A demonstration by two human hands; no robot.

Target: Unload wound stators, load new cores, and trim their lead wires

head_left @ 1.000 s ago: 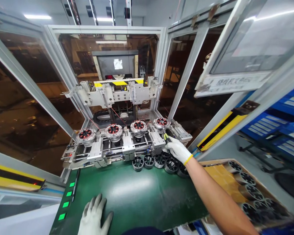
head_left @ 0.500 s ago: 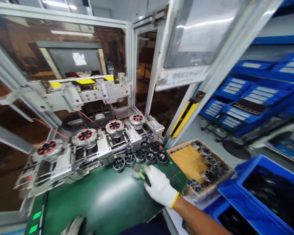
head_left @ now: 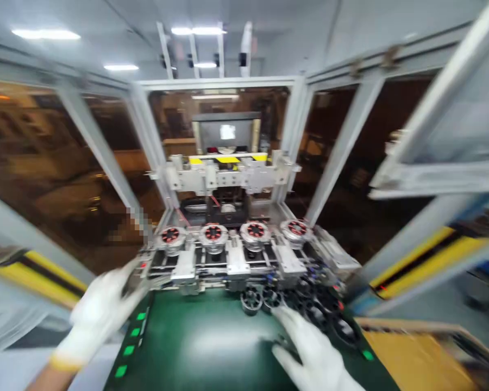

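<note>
The picture is blurred by motion. Four round stators with red windings (head_left: 212, 233) sit in a row on the metal fixtures of a winding machine (head_left: 236, 260). Several black and silver cylindrical cores (head_left: 251, 302) stand on the green work mat (head_left: 195, 336) at the machine's front edge. My right hand (head_left: 309, 347), in a white glove, is over the mat's right side, close to the cores. My left hand (head_left: 100, 309), also gloved, is up at the machine's front left corner. Neither hand clearly holds anything; the blur hides their grip.
An aluminium and glass enclosure surrounds the machine, with a hinged door at the right. Yellow and black safety light strips (head_left: 427, 255) stand on both sides. A cardboard box lined with yellow sheet (head_left: 415, 358) is at the lower right. Green indicator lights (head_left: 129, 350) run along the mat's left edge.
My view has swung back to face the machine squarely. My left hand has risen from the mat to the machine's corner. The yellow-handled tool seen earlier in my right hand no longer shows clearly.
</note>
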